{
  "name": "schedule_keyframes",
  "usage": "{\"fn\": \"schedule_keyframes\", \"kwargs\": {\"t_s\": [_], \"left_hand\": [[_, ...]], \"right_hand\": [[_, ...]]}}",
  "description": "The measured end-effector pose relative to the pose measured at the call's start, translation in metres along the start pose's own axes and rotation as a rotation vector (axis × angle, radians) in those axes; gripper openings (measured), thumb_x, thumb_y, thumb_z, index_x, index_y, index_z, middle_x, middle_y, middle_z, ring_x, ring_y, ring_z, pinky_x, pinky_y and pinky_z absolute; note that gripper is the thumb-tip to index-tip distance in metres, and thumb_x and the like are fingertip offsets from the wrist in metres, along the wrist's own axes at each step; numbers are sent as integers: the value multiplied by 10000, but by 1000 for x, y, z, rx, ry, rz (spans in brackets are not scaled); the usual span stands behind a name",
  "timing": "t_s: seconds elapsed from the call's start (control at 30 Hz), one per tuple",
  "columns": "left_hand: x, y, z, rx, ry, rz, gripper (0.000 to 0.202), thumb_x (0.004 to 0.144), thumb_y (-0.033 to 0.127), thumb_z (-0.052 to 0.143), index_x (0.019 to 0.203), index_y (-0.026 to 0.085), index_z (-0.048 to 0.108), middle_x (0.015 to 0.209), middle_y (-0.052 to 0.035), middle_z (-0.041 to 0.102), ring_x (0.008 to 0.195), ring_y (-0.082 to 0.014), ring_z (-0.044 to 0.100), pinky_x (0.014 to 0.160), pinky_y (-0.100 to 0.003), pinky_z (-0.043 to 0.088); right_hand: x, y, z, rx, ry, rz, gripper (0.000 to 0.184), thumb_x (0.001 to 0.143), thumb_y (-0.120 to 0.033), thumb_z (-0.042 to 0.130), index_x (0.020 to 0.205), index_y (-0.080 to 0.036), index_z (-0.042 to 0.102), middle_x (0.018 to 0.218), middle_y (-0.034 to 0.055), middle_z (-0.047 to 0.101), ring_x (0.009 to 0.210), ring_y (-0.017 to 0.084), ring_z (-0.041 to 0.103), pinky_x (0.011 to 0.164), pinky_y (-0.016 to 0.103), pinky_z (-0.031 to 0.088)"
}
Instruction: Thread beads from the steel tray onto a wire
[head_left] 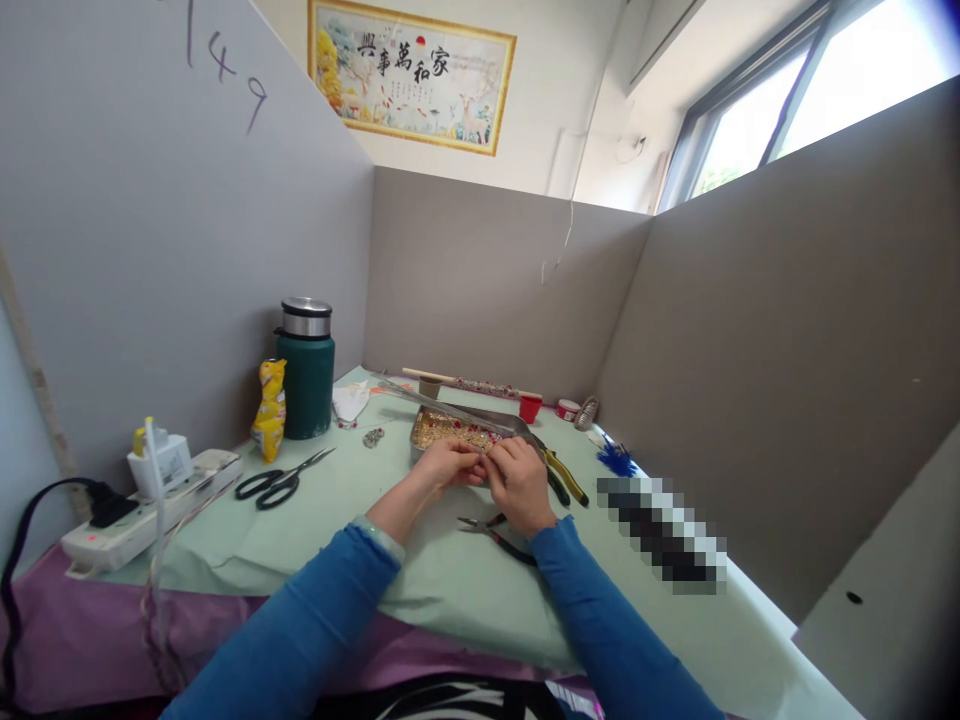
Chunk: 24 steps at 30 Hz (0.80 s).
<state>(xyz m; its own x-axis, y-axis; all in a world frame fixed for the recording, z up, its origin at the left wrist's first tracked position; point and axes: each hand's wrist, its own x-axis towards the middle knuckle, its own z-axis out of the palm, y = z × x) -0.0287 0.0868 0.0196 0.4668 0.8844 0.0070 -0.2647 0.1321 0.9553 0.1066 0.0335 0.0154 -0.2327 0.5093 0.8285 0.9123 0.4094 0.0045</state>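
Observation:
My left hand [451,464] and my right hand [517,480] meet over the near edge of a metal tray [414,432] that holds gold and red beads [450,428]. The fingers of both hands are pinched close together. Whatever sits between the fingertips is too small to make out. Below my right hand lies a pair of pliers [517,550] with dark and red handles, partly covered by the hand and wrist. Yellow-and-black handled pliers [566,476] rest just beyond my right hand, beside the tray. Long thin wires [420,397] lie across the tray's far side.
Black-handled scissors [281,484], a green thermos [306,385], a yellow packet [269,410] and a power strip [150,515] stand or lie at left. Behind the tray are a wooden stick [420,373] and a red cup [529,408]. Grey partitions [495,270] enclose the table.

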Motion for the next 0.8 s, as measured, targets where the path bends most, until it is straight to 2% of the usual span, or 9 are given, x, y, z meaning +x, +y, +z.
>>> {"fn": "schedule_keyframes", "kwargs": {"t_s": [0.13,0.27,0.43,0.57,0.8], "left_hand": [[-4,5,4,-53,49,13,171,654,47,681,703,97,525,595,-28,600,548,-117,608,593,-259,516],[-5,7,5,-57,56,59,149,675,81,682,721,96,541,645,-34,619,587,-119,625,634,-265,529],[-8,8,9,18,61,40,86,714,110,658,749,79,585,642,-52,644,582,-121,630,633,-258,529],[-9,9,12,40,100,13,89,738,88,627,690,85,552,586,-53,637,553,-131,633,617,-266,529],[-5,5,11,25,103,15,106,776,53,560,681,90,534,562,-56,633,555,-133,638,590,-242,529]], "right_hand": [[0,2,2,125,35,36,202,876,-224,423,789,-186,601,772,55,584,774,178,497,713,303,378],[0,3,3,221,48,86,216,890,-240,402,812,-187,596,780,56,592,780,181,515,734,309,394],[-1,4,4,214,12,124,250,903,-268,379,763,-186,569,744,49,571,735,167,513,695,284,394],[-2,6,8,178,-1,168,283,910,-291,362,725,-188,550,708,38,557,692,155,507,649,261,382],[-1,6,10,221,-22,203,287,902,-300,373,723,-181,564,686,27,571,646,139,507,611,241,362]]}}
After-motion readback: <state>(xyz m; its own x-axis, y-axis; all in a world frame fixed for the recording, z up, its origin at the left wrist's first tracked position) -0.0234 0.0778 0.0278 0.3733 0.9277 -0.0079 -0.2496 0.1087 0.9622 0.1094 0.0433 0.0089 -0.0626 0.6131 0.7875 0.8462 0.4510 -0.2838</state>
